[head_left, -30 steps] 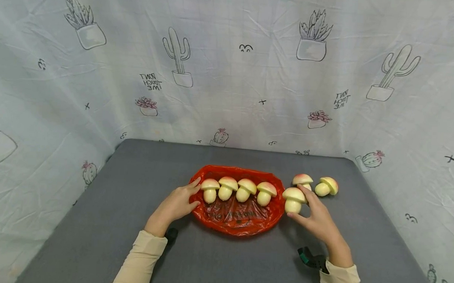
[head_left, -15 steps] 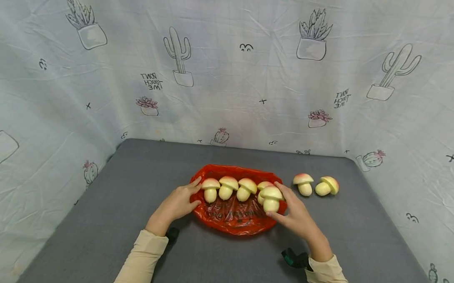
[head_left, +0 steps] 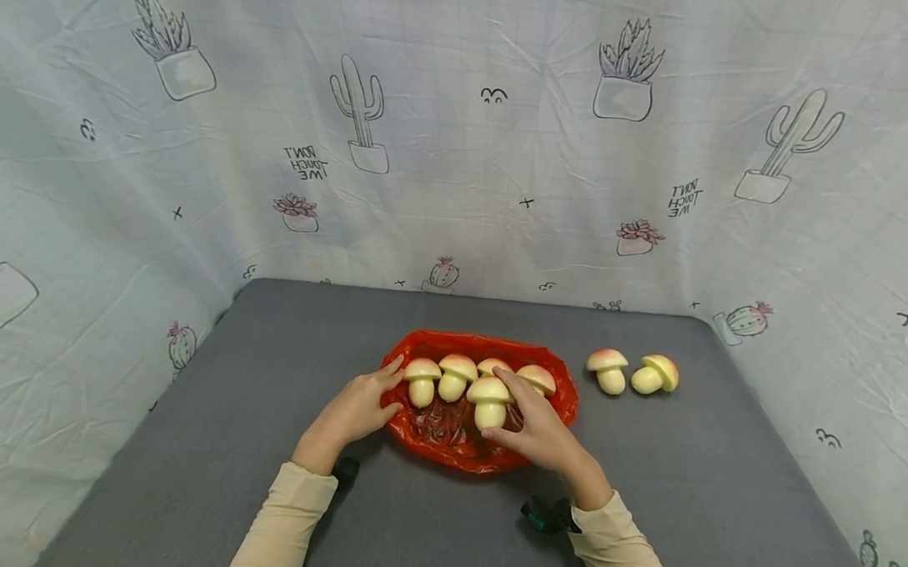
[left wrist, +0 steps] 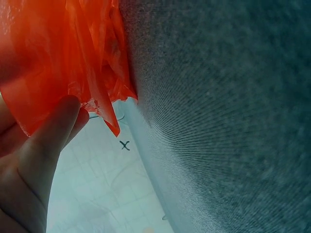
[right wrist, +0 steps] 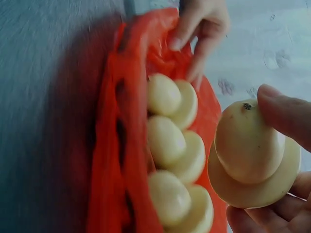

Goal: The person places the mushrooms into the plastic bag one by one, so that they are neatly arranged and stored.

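Observation:
A toy mushroom (head_left: 489, 403) with a pale cap and stem is pinched between the thumb and fingers of my right hand (head_left: 535, 424), over the open red plastic bag (head_left: 459, 460). In the right wrist view the held mushroom (right wrist: 250, 150) shows its stem end, with the bag behind it. Several similar mushrooms (head_left: 421, 382) stand in a row inside the bag; the held one and the hand partly cover those on the right. My left hand (head_left: 355, 407) grips the bag's left edge; in the left wrist view its thumb (left wrist: 58, 124) lies against the red plastic.
Two more mushrooms lie on the grey table (head_left: 445, 533) right of the bag, one upright-looking mushroom (head_left: 608, 372) and one tipped mushroom (head_left: 655, 375). A white cloth (head_left: 444, 150) printed with cacti hangs behind and along both sides of the table.
My right hand has carried its mushroom leftward from beside the bag's right edge to over the bag's middle. The left hand stays at the bag's left edge.

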`<state>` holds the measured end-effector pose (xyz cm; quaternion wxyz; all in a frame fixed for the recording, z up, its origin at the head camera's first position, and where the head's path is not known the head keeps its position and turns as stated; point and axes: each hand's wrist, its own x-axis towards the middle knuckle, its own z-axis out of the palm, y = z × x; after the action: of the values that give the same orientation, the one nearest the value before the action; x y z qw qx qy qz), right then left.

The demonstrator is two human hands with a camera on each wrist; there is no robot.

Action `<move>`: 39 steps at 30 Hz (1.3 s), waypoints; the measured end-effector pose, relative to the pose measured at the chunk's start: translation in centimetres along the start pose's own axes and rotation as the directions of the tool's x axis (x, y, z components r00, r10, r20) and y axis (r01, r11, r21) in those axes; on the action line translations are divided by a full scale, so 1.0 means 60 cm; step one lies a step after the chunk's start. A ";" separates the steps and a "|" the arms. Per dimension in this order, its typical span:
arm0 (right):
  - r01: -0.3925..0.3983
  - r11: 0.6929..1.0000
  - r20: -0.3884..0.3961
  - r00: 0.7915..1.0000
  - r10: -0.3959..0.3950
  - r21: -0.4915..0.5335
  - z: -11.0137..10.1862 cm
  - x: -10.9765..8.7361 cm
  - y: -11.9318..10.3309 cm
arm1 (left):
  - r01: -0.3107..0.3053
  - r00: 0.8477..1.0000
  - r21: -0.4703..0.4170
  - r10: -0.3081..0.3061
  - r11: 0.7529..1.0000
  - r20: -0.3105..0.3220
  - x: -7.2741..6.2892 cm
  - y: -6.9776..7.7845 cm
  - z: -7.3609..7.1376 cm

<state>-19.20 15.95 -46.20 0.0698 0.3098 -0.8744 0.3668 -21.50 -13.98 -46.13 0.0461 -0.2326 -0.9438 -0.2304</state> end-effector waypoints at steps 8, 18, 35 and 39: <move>0.007 1.000 0.051 0.999 -0.006 -0.012 0.045 0.029 -0.005 | 0.018 1.000 0.000 -0.018 1.000 0.009 0.000 0.002 0.001; 0.023 0.999 0.066 0.998 -0.021 -0.029 0.087 0.049 -0.012 | 0.014 1.000 0.012 -0.014 1.000 0.005 0.001 0.002 0.003; 0.043 0.989 0.126 0.992 -0.025 -0.143 0.111 0.057 -0.020 | 0.010 1.000 0.027 -0.009 1.000 -0.021 0.000 0.000 0.003; 0.056 0.987 0.153 0.988 -0.033 -0.152 0.114 0.054 -0.021 | 0.007 1.000 0.022 -0.007 1.000 -0.020 -0.001 0.000 0.003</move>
<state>-20.31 8.97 -49.24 0.0363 0.3497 -0.8960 0.2712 -21.42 -13.91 -46.32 0.0573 -0.2264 -0.9466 -0.2222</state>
